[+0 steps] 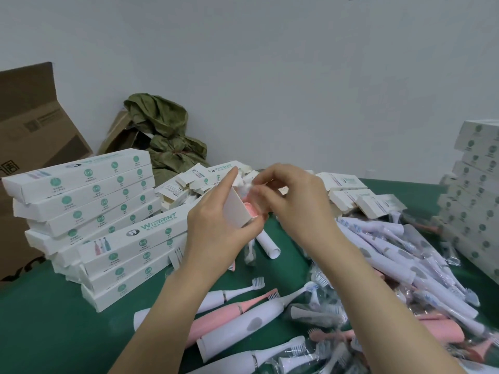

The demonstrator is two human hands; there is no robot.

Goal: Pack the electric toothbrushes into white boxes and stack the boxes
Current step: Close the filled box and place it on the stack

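Pink toothbrush [249,207] sat in open end of white box [237,209], raised over mid bench [40,333], left hand [216,228] fingers curled round box, right hand [291,201] fingers pinched small white piece [247,186] at box mouth, packed boxes [81,190] stacked by left edge, loose toothbrushes [243,319] heaped toward near right corner.

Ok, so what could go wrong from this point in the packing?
The pink toothbrush shows at the open lower end of the white box that the left hand grips; it may slide out while the right hand pinches a small white piece above. The box stack on the left sits uneven and might topple.
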